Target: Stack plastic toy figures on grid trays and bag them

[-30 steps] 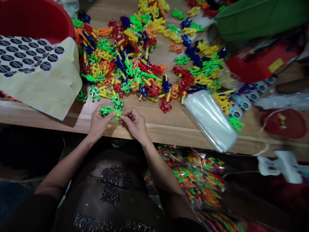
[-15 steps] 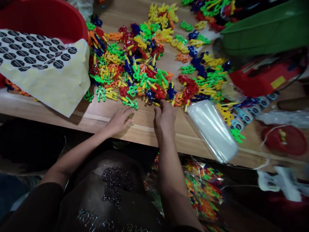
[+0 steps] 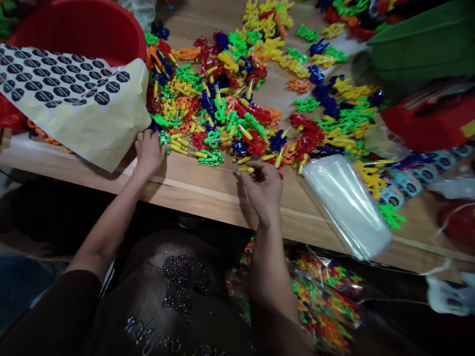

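A large heap of interlocking plastic toy pieces (image 3: 218, 109) in green, yellow, red, blue and orange covers the wooden table (image 3: 208, 195). My left hand (image 3: 149, 153) is at the heap's left edge, its fingertips closed on a small green plastic figure (image 3: 165, 139). My right hand (image 3: 261, 190) is raised just in front of the heap. Its thumb and fingers pinch a yellow plastic rod (image 3: 244, 169) with a blue tip. A green plastic figure (image 3: 210, 158) lies between my hands.
A sticker sheet with black hexagons (image 3: 70, 99) overlaps a red tub (image 3: 81, 29) at the left. A clear plastic bag roll (image 3: 347, 207) lies at the right, and a green bin (image 3: 423, 44) stands behind it. A bag of toy pieces (image 3: 322, 296) sits below the table edge.
My hands have moved apart from their position together at the table edge. The left went to the heap's edge, and the right lifted with a yellow rod. The view has shifted slightly.
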Available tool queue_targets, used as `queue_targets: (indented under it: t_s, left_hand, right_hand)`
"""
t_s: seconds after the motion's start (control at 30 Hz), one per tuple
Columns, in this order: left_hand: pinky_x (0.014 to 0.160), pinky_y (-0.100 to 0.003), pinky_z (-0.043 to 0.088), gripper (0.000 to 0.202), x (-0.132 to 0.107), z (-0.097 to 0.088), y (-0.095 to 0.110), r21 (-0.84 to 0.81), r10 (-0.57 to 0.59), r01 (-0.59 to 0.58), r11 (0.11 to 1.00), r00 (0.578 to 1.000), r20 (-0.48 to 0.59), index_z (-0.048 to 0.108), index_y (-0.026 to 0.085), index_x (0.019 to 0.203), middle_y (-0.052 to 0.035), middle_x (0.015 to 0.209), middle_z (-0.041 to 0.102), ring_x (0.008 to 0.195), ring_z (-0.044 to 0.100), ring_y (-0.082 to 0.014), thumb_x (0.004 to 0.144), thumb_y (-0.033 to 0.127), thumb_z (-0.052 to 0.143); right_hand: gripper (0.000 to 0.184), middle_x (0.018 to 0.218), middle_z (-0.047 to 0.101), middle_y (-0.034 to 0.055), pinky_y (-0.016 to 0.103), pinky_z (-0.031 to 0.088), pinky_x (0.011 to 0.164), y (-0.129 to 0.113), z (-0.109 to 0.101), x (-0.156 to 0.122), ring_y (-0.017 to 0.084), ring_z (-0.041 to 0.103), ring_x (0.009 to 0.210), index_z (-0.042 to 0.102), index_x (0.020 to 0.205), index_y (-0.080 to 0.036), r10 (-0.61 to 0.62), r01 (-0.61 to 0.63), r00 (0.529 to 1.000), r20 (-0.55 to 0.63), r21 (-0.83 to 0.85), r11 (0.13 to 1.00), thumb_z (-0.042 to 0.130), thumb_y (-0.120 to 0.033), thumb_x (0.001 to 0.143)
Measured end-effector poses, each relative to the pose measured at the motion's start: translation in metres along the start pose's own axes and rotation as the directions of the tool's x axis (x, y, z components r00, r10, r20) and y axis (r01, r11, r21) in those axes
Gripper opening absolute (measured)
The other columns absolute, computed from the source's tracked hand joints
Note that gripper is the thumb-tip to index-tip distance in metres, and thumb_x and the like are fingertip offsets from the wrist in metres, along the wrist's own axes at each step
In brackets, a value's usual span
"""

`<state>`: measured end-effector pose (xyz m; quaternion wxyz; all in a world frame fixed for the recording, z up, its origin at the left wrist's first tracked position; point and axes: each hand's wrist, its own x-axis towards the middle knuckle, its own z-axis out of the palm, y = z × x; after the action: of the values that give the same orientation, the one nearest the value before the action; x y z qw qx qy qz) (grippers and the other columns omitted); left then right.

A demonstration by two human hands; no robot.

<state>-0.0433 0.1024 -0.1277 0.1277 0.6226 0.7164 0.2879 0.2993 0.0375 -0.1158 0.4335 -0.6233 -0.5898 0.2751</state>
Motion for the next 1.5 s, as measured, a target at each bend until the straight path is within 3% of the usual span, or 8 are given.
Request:
queue_targets:
  t_s: [0.2,0.37,0.47,0.6,0.77,1.1,1.23,1.5]
  left_hand:
    - [0.104,-0.055,0.054,0.056,-0.012,-0.01,0.013,-0.321,-0.11,0.12,0.939,0.993,0.05,0.062,0.02,0.108,-0.0056,0.1,0.069,0.103,0.07,-0.0335,0.065,0.018,0.097]
    - [0.078,-0.031,0.058,0.06,-0.043,-0.012,0.043,-0.827,-0.183,0.302,0.475,0.953,0.242,0.062,0.023,0.108,0.0009,0.093,0.069,0.085,0.071,-0.0183,0.063,0.033,0.1]
    - [0.067,-0.026,0.056,0.058,-0.062,-0.013,0.064,-0.838,-0.18,0.505,0.209,0.862,0.474,0.06,0.022,0.093,0.0036,0.082,0.069,0.072,0.068,-0.0134,0.057,0.034,0.104]
    - [0.065,-0.023,0.054,0.052,-0.077,-0.016,0.08,-0.797,-0.154,0.597,0.089,0.799,0.582,0.058,0.021,0.087,0.0032,0.08,0.07,0.073,0.069,-0.0117,0.06,0.027,0.102]
    - [0.064,-0.024,0.052,0.045,-0.081,-0.012,0.079,-0.781,-0.113,0.616,0.1,0.787,0.606,0.064,0.02,0.093,0.0002,0.091,0.075,0.078,0.069,-0.0124,0.066,0.031,0.098]
    - [0.065,-0.03,0.054,0.059,-0.087,-0.01,0.073,-0.773,-0.03,0.571,0.276,0.809,0.587,0.061,0.022,0.09,0.0026,0.08,0.069,0.067,0.063,-0.0127,0.057,0.048,0.103]
    - [0.063,-0.027,0.048,0.047,-0.095,-0.004,0.083,-0.785,-0.125,0.307,0.538,0.95,0.287,0.057,0.024,0.087,0.0065,0.072,0.059,0.066,0.057,-0.0114,0.073,0.048,0.094]
    - [0.084,-0.039,0.059,0.058,-0.076,-0.027,0.041,-0.602,-0.118,0.114,0.79,0.993,0.034,0.058,0.026,0.12,-0.0058,0.105,0.069,0.095,0.069,-0.0212,0.082,0.06,0.086]
  right_hand:
    - [0.022,0.107,0.071,0.003,0.037,0.057,0.084,-0.028,0.036,-0.02,0.019,0.066,0.091,0.068,0.118,-0.028,-0.029,-0.035,0.981,0.194,0.32,0.947,0.064,-0.04,0.099]
    - [0.034,0.121,0.071,0.0082,0.048,0.055,0.104,-0.039,0.066,-0.032,0.025,0.066,0.111,0.068,0.136,-0.029,-0.174,0.092,0.934,0.311,0.261,0.961,0.053,-0.039,0.107]
    - [0.03,0.123,0.072,0.0074,0.046,0.055,0.105,-0.044,0.077,-0.036,0.024,0.067,0.113,0.069,0.13,-0.027,-0.154,0.021,0.923,0.353,0.355,0.935,0.057,-0.036,0.104]
    - [0.02,0.113,0.074,0.0047,0.041,0.057,0.098,-0.051,0.076,-0.037,0.021,0.068,0.104,0.073,0.115,-0.026,-0.103,-0.088,0.917,0.386,0.447,0.89,0.063,-0.037,0.102]
    - [0.016,0.113,0.075,0.0046,0.045,0.054,0.104,-0.054,0.067,-0.034,0.022,0.068,0.111,0.079,0.103,-0.029,-0.166,0.0,0.936,0.311,0.472,0.882,0.069,-0.041,0.1]
    - [0.04,0.077,0.067,-0.0039,0.027,0.052,0.064,-0.051,0.052,-0.031,0.013,0.062,0.068,0.065,0.095,-0.024,0.037,-0.377,0.844,0.535,0.543,0.75,0.087,-0.055,0.08]
    - [0.034,0.07,0.062,-0.0052,0.027,0.047,0.059,-0.054,0.064,-0.038,0.012,0.059,0.062,0.057,0.088,-0.024,0.053,-0.266,0.918,0.394,0.509,0.819,0.082,-0.048,0.087]
    - [0.02,0.104,0.068,0.0076,0.045,0.058,0.089,-0.059,0.009,0.0,0.026,0.068,0.103,0.062,0.101,-0.026,-0.074,0.084,0.992,-0.102,0.092,0.992,0.066,-0.046,0.1]
